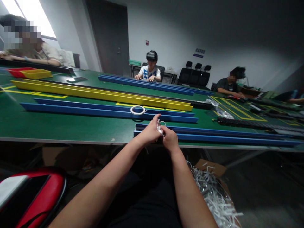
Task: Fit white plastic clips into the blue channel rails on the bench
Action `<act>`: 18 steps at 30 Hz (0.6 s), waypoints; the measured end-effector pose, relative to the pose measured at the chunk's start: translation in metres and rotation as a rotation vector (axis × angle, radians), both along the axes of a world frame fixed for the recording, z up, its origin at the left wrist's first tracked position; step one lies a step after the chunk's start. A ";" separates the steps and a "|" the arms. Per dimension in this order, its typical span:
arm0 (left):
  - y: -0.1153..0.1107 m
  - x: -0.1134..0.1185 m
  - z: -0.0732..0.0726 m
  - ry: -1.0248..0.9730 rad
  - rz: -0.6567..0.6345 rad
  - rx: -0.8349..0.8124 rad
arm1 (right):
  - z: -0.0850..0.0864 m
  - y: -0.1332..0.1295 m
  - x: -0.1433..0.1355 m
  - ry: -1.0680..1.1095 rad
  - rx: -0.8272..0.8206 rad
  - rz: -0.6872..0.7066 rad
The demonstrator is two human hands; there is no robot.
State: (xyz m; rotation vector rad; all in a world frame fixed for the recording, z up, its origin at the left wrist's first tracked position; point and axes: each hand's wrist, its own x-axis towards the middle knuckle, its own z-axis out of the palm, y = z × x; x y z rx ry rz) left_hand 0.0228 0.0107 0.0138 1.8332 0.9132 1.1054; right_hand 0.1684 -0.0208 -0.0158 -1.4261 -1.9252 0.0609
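Curling into a thin loop at its top, a narrow white strip (pixel 159 127) is clamped in the fingers of the left hand (pixel 150 131) and the right hand (pixel 170 138), above the near edge of the bench (pixel 95 131), by one end of the blue bars (pixel 228 138). Its finer detail is blurred. The cardboard box (pixel 211 167) below is heaped with white shreds (pixel 215 196). Farther left, a red tray (pixel 14 74) is set against a yellow tray (pixel 38 74); their contents cannot be made out.

The held white piece (pixel 159 128) is partly hidden — the red seat (pixel 52 193) cut off left.
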 end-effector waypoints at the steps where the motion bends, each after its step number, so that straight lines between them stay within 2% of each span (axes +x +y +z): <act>1: -0.001 -0.002 0.001 0.012 -0.013 0.007 | 0.000 0.000 0.000 0.032 0.005 0.007; 4: -0.004 -0.011 0.007 0.071 -0.044 0.065 | -0.001 0.001 -0.001 0.146 0.023 0.031; 9: -0.007 -0.028 0.017 0.167 -0.014 0.158 | 0.005 0.002 -0.001 0.288 0.058 0.008; 12: -0.004 -0.038 0.018 0.118 -0.059 0.103 | 0.009 0.003 0.000 0.254 0.027 -0.005; 15: 0.004 -0.047 0.012 0.067 -0.113 0.040 | 0.011 0.004 0.001 0.231 -0.002 -0.016; 18: 0.012 -0.054 0.003 0.196 0.061 0.169 | 0.011 0.004 0.001 0.287 0.002 -0.049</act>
